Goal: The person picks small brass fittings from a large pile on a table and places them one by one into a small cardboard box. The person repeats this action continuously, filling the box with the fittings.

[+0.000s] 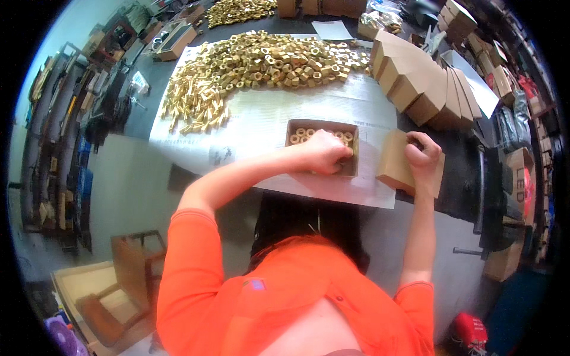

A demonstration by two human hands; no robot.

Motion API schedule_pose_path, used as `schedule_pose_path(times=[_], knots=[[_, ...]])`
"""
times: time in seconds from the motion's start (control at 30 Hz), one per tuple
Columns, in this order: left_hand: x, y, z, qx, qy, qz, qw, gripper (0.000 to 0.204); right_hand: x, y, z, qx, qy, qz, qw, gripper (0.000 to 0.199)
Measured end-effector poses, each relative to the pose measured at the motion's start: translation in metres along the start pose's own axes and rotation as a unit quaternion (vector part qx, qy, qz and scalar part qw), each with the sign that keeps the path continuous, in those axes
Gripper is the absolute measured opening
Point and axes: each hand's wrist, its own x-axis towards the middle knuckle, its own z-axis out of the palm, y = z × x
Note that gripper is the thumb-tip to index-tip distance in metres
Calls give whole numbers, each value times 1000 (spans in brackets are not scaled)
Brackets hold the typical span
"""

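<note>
My left hand (325, 152) reaches into an open cardboard box (323, 124) in front of me. Its fingers are closed, and what they grip, if anything, is hidden. Round-ended brass nuts (301, 133) stand side by side in rows at the far part of this box; my hand covers much of the near part. To the right, my right hand (422, 153) is curled into a fist over a closed cardboard box (393, 161). Whatever it may hold does not show. Beyond both hands lies a large heap of brass hex nuts (267, 59), with slender brass pieces (193, 110) at its left end.
White paper (249, 127) covers the dark table under the heap. A fanned row of cardboard boxes (415, 77) stands at the right back. Another brass pile (237, 12) lies farther off. A wooden chair (127, 285) stands at lower left, and a metal bar handle (480, 190) at right.
</note>
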Motion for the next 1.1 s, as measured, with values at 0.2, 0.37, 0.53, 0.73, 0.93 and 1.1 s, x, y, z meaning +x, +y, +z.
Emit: schedule_pose_path(times=[0.2, 0.37, 0.53, 0.73, 0.93, 1.1], knots=[[-5, -2, -16, -84, -35, -41, 995, 22, 1, -18, -4, 2, -9, 22, 1000, 27], [-49, -72, -51, -172, 145, -128, 966, 17, -1, -22, -5, -15, -2, 21, 1000, 27], [-129, -167, -87, 127, 171, -447, 869, 19, 1, -9, -1, -2, -6, 15, 1000, 26], [-153, -204, -72, 266, 65, -462, 843, 16, 1, -24, -6, -14, -11, 32, 999, 25], [-152, -199, -76, 243, 51, -444, 861, 14, 1, -3, -2, 6, -2, 17, 1000, 25], [-160, -171, -70, 152, 208, -346, 902, 26, 1, -3, 0, 34, -8, 20, 999, 26]])
